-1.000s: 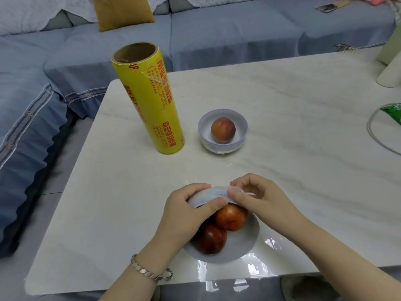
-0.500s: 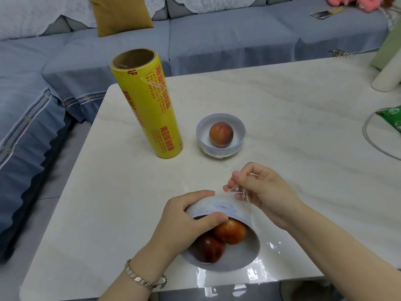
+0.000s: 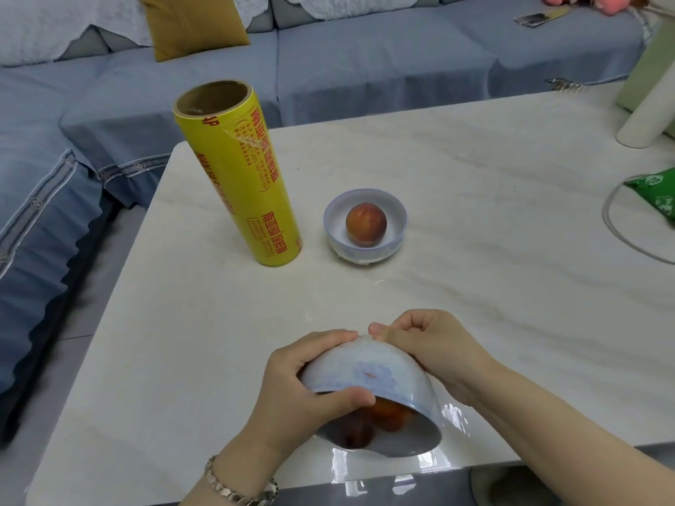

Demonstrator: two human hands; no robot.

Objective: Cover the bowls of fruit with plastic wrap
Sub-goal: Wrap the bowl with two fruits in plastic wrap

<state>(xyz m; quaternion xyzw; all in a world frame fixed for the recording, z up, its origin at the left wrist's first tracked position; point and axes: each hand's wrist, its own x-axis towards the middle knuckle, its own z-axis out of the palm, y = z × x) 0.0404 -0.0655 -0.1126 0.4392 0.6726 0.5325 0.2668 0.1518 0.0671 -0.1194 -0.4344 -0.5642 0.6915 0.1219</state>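
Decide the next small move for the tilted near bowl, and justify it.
Probably the right hand smooths the wrap flat against the base of the bowl: its fingers pinch there while the left hand grips the tilted rim.

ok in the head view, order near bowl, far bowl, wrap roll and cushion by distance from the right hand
1. near bowl, touching the right hand
2. far bowl, mid-table ahead
3. wrap roll, upright, further left
4. cushion, on the sofa behind
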